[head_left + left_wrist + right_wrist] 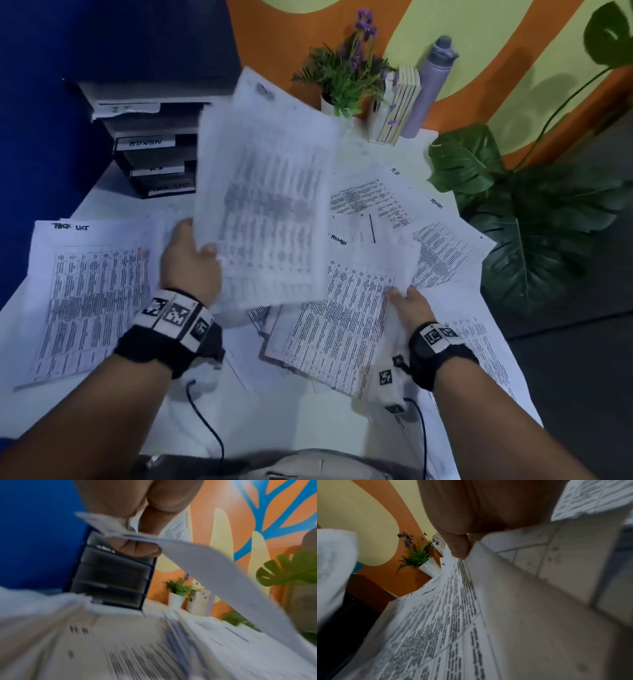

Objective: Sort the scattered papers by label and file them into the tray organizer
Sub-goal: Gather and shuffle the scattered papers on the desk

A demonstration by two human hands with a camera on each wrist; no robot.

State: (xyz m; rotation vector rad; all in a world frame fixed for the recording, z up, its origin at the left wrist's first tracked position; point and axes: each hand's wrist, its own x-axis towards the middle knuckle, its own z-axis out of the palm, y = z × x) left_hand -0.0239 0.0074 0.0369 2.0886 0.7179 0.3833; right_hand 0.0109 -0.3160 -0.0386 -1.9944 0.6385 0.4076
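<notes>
Sheet [267, 192] pinched in left hand [191, 263], long axis pointing away; tray organizer [150, 137] just beyond-left, nearer that hand. Right hand [409, 305] grips paper stack [339, 322].

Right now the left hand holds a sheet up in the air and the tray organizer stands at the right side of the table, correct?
Not quite. The left hand does hold the sheet up, but the tray organizer stands at the left side, as the head view shows.

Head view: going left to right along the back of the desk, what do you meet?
Tray organizer → lifted sheet held in the left hand → potted purple flowers → upright books → grey bottle → big-leafed plant.
</notes>
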